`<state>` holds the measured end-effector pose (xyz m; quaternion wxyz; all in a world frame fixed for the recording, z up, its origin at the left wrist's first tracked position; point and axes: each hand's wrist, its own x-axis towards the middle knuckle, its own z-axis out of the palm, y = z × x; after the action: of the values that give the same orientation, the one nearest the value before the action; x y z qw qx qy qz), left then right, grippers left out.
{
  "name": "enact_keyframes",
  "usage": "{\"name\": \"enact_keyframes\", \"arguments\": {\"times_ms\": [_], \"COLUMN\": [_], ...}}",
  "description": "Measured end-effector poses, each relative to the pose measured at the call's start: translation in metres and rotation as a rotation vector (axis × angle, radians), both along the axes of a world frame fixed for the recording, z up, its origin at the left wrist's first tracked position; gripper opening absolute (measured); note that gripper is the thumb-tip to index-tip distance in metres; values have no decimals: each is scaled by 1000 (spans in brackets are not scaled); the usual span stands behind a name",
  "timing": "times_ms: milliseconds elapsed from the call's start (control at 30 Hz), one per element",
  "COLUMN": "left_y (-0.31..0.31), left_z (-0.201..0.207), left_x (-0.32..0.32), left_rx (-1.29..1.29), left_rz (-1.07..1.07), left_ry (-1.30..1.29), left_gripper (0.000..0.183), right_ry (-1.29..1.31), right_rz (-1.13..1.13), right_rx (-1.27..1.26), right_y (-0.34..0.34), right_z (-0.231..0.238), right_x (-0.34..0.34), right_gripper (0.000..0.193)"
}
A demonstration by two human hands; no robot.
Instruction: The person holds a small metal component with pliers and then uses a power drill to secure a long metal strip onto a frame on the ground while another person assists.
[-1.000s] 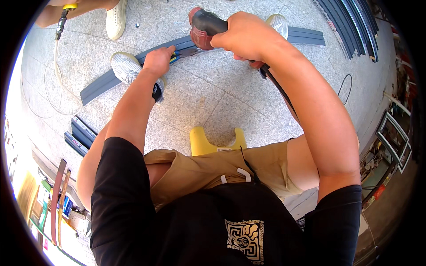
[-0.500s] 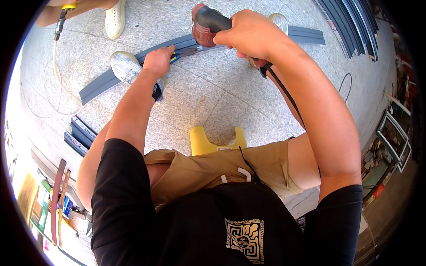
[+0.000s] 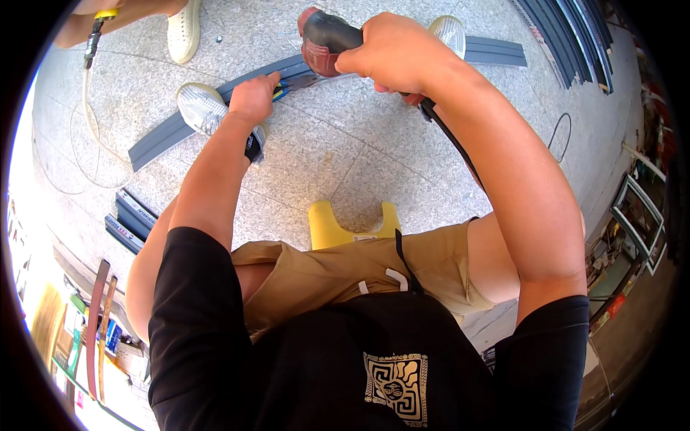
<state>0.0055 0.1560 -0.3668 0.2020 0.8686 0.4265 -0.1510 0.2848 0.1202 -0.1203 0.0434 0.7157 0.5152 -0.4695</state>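
Note:
My left hand [image 3: 251,99] is closed around the handles of a pair of pliers [image 3: 282,90] with blue and yellow grips. The jaws point right, along the near edge of a long grey profile strip [image 3: 159,141] on the floor. In my right hand [image 3: 402,54] is a red and black corded power tool [image 3: 327,42], probably a drill. Its head is over the strip, just right of the pliers, and its cord runs back under my right forearm. The tool's tip and its contact with the strip are hidden. My shoes [image 3: 201,109] rest on or beside the strip.
A yellow stool [image 3: 329,228] is under me. More grey profiles [image 3: 550,36] lie at the far right, and short pieces [image 3: 133,219] at the left. Another person's shoe [image 3: 185,32] and an air hose [image 3: 88,93] are at the far left. Frames and clutter [image 3: 640,215] line the right side.
My right hand and the power tool have shifted slightly left, closer to the pliers. My left hand has hardly moved and keeps its hold.

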Motion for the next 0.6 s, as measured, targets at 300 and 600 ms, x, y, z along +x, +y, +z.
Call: {"name": "enact_keyframes", "arguments": {"times_ms": [300,600], "left_y": [1,1], "left_z": [0,0], "left_x": [1,1], "left_rx": [-12,-12], "left_rz": [1,7], "left_ry": [39,43], "left_gripper": [32,30], "right_ry": [9,6], "right_rz": [15,33], "right_rx": [30,37], "right_y": [-1,-2], "right_z": [2,2], "right_x": [2,2], "right_gripper": [42,41]}}
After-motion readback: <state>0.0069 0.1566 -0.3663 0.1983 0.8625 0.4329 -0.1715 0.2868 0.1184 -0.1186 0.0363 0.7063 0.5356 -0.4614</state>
